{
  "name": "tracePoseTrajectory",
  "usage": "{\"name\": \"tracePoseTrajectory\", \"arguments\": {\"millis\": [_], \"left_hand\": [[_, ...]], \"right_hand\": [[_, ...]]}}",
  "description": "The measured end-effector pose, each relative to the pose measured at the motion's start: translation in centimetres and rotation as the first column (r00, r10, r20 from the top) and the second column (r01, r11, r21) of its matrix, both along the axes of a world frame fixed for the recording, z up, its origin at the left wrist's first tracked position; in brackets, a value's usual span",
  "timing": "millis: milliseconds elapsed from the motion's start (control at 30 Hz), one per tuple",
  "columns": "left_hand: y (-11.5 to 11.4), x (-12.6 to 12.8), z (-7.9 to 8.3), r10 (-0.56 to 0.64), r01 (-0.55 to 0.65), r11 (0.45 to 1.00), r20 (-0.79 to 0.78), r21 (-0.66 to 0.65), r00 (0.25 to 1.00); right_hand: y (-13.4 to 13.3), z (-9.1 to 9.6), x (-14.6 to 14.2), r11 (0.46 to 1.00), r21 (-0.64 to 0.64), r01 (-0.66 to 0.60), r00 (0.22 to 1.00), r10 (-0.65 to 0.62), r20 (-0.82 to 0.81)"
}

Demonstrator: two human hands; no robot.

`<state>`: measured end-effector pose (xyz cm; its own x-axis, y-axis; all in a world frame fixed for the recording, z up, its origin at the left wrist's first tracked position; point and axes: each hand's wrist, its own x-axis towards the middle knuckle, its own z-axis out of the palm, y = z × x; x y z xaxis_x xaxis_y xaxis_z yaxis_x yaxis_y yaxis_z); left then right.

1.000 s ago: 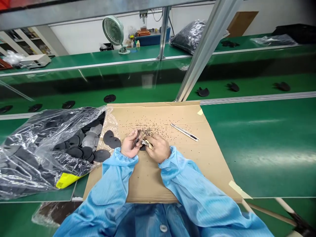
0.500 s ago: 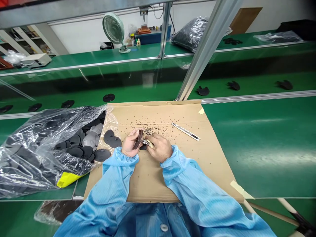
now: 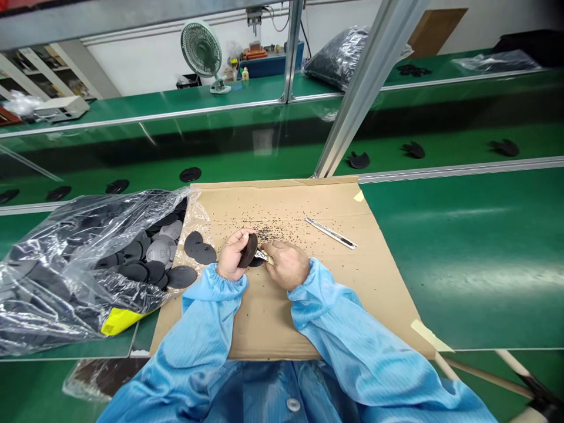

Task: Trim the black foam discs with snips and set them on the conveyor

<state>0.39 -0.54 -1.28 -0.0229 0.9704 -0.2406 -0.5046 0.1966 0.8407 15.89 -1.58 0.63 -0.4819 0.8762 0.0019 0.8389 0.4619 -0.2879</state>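
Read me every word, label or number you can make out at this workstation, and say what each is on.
No words or numbers can be read.
The embossed mark on the grey disc is too blurred to read.
The yellow label on the clear plastic bag shows nothing legible.

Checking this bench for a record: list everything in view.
Plastic bag: 1, clear, left of the cardboard, holding black and grey discs.
Cardboard sheet: 1, tan, on a green bench.
Loose discs: 3, black, at the cardboard's left edge.
Specks: many, black, on the cardboard.
Slim knife: 1, silver and black, on the cardboard.
Desk fan: 1, pale green, on a far bench.
Left hand: 1, holding a dark disc.
Right hand: 1, holding a small silver tool.
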Motion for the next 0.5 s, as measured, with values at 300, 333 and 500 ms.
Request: {"name": "tracePoseTrajectory", "arguments": {"millis": [300, 333, 500], "left_hand": [[-0.1, 0.3, -0.2, 0.002, 0.000, 1.000, -0.056, 0.023, 0.998], [0.0, 0.3, -0.2, 0.008, -0.007, 1.000, -0.052, 0.017, 0.999], [0.1, -0.1, 0.2, -0.076, 0.090, 0.994, 0.185, -0.069, 0.980]], "right_hand": [[-0.3, -0.3, 0.0, 0.999, -0.029, 0.042, 0.999, -0.041, 0.023], [-0.3, -0.4, 0.0, 0.998, -0.031, 0.049, 0.999, -0.049, 0.007], [-0.2, -1.1, -0.3, 0.995, -0.024, 0.099, 0.978, -0.102, -0.181]]}}
